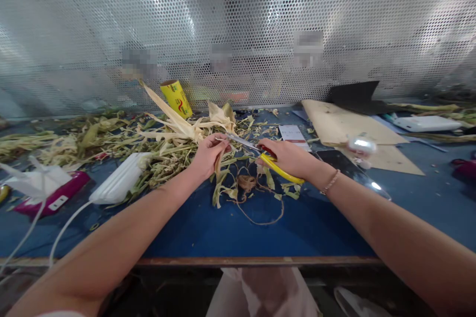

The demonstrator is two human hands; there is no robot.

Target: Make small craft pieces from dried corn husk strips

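Note:
My left hand [211,154] is closed in a pinch on a bunch of pale dried husks [186,126], which fan out above and behind the fingers. In my right hand [284,158] are scissors [277,166] with yellow handles. Their metal blades point left and reach the husk right beside my left fingertips. Whether the blades are fully closed is hard to make out. Below the hands, a small tangle of brown twine [246,183] lies on the blue tabletop [208,237], with one loop curving toward me among dry leaf scraps.
Dried stalks [163,163] cover the left and back. A yellow tube [176,99] leans near the perforated metal screen [238,25]. At left are a white corded device [121,178] and a magenta power strip [55,193]. Cardboard [345,124], a black phone [349,168] and a white card [293,134] lie right.

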